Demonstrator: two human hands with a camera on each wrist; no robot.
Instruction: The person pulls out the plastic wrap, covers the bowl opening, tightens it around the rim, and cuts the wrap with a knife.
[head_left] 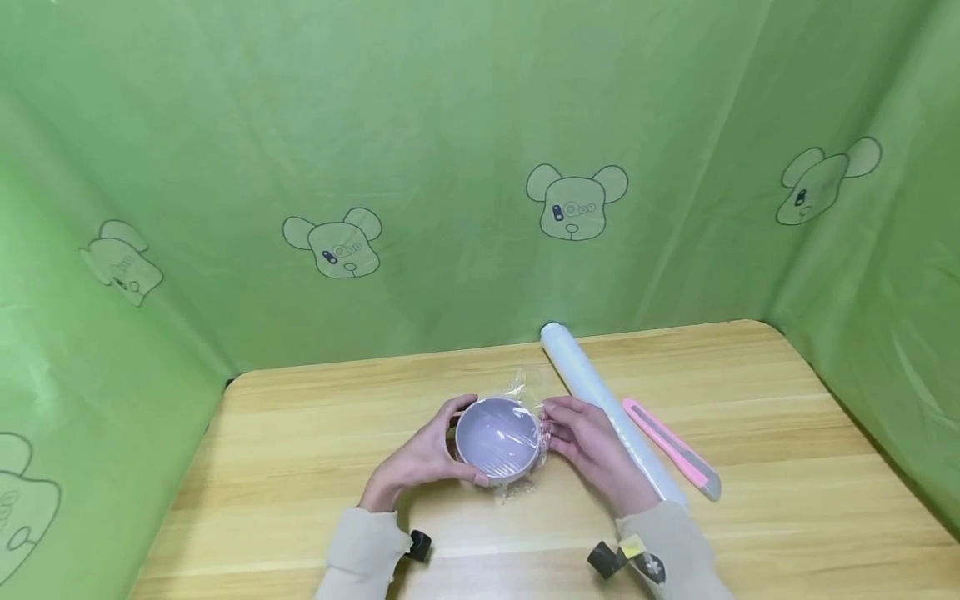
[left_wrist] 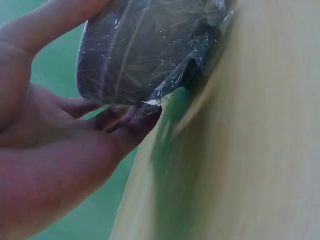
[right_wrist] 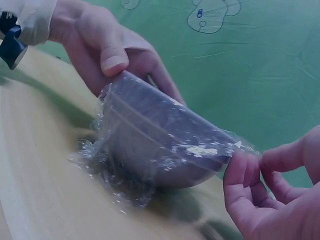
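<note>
A purple-grey bowl (head_left: 497,440) has clear cling film (right_wrist: 125,175) stretched over its mouth and bunched round its side. My left hand (head_left: 429,450) grips the bowl from the left, thumb at the near rim and fingers round the far side. In the left wrist view, the film-covered side of the bowl (left_wrist: 135,55) lies between thumb and fingers. At the bowl's right, my right hand (head_left: 592,446) pinches the film's edge between thumb and fingertips, as the right wrist view shows. Loose film hangs below the bowl there.
A white roll of cling film (head_left: 585,379) lies slantwise right of the bowl, partly behind my right hand and forearm. Beside it is a pink and grey utility knife (head_left: 673,450). Green curtains (head_left: 450,317) with bear-head prints stand round the wooden table (head_left: 300,417).
</note>
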